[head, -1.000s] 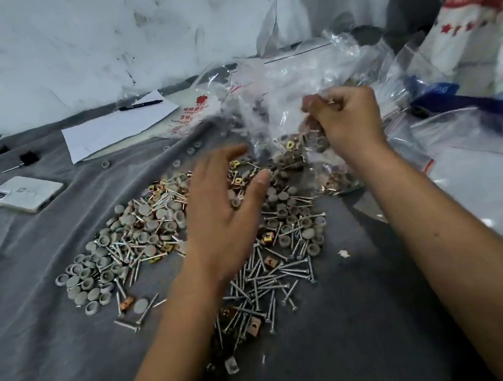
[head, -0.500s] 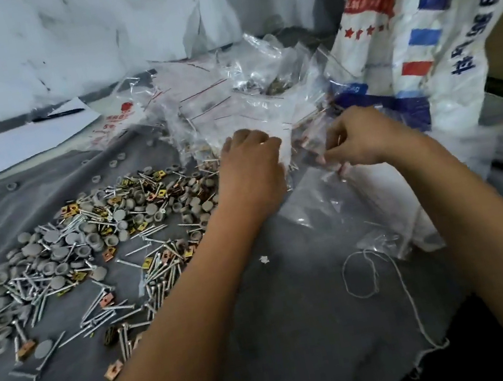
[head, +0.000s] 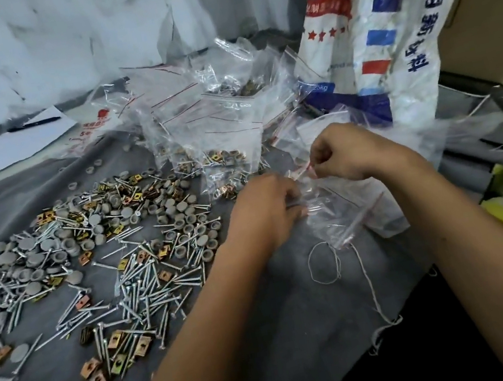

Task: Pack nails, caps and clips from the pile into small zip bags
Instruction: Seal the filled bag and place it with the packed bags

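Both hands work an empty small clear zip bag with a red seal line [head: 322,198], which lies just right of the spread pile of silver nails, grey round caps and brassy square clips [head: 112,248] on the grey cloth-covered worktop [head: 269,338]. The right hand [head: 351,152] has its fingers [head: 316,153] pinched on the bag's red lip; the left hand [head: 266,207] has its fingers curled on the bag's near side. To do this well, pull the two lips apart evenly, keep the mouth facing the pile, then feed parts in. Filled bags [head: 222,148] sit behind the pile
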Motion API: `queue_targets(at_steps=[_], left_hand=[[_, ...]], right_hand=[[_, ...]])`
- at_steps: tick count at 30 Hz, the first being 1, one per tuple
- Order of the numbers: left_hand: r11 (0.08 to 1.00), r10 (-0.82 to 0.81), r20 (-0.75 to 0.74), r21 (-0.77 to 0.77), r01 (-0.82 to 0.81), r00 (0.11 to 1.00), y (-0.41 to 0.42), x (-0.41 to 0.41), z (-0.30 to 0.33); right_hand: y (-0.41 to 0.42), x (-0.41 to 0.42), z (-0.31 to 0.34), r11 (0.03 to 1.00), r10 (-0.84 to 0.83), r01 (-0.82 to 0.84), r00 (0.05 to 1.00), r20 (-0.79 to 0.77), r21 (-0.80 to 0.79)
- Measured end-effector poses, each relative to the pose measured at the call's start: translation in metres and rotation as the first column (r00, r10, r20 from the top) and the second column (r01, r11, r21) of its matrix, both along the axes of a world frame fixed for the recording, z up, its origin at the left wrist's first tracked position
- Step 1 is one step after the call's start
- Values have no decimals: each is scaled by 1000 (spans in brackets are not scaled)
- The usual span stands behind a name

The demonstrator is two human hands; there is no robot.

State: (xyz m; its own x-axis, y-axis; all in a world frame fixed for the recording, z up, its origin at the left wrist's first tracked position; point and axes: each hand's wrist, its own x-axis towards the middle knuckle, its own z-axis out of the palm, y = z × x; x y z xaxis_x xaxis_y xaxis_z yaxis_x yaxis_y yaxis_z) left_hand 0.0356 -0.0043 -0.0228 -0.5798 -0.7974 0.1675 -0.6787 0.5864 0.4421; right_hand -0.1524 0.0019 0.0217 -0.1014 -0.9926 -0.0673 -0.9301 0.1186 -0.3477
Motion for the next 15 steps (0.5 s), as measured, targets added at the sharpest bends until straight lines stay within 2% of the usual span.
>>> queue_targets(at_steps=[3,6,8,10,11,12,13,14,15], left_hand=[[993,113,-67,-13,-115,991,2,0,3],[985,148,-78,-82,-154,986,4,-1,2],[982,150,-103,-96,-160,983,4,-2,1],[985,155,-250,-37,-169,956,4,-2,1],[983,180,-376,33,-181,909,5,-1,5],[972,230,-514,158,-172,826,6,0,9],[935,314,-645,336,-111,696,7,4,16],[856,433,-728,517,11,532,6,9,24],[749,544,-741,640,171,393,5,17,30]], right_hand=[[-3,-6,3,976,-61,82,993,103,-203],[-3,-7,12,894,-81,191,958,273,-405],[-3,-3,20,858,-28,199,938,345,-474],[-1,8,29,860,60,216,857,511,-463],[1,14,33,875,114,216,778,618,-433],[3,21,38,901,167,194,668,725,-387],[6,29,41,928,214,147,542,813,-343],[9,38,42,949,245,88,395,885,-302],[10,46,41,965,242,42,245,939,-260]])
